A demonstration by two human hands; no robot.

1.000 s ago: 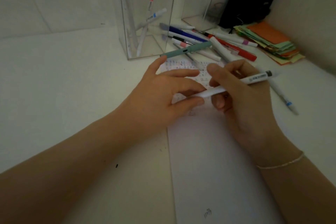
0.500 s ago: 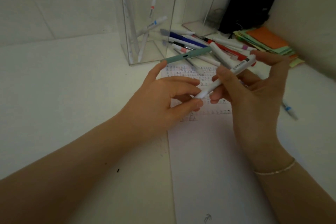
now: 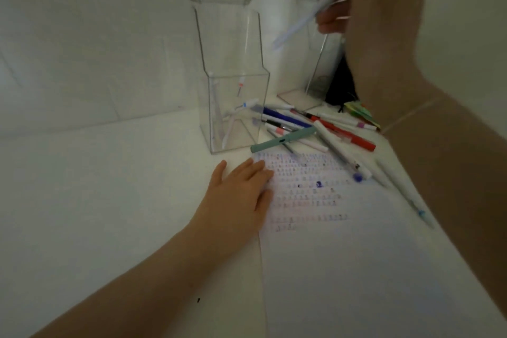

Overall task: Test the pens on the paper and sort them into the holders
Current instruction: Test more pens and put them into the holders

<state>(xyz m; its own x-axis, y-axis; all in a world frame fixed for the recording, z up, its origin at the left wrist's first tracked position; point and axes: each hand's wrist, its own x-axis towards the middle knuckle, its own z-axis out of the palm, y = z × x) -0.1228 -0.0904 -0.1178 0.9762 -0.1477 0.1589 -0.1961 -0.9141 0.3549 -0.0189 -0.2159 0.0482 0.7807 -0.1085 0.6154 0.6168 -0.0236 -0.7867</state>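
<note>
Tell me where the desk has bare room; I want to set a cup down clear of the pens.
The white desk left of the clear holder and the left hand is bare. The lower half of the paper is unmarked and free. It is crowded behind the paper, where the loose pens lie piled between the two holders.

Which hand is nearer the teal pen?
Left. The left hand lies flat on the paper's edge just below the teal pen; the right hand is raised far above it, holding a white pen.
</note>
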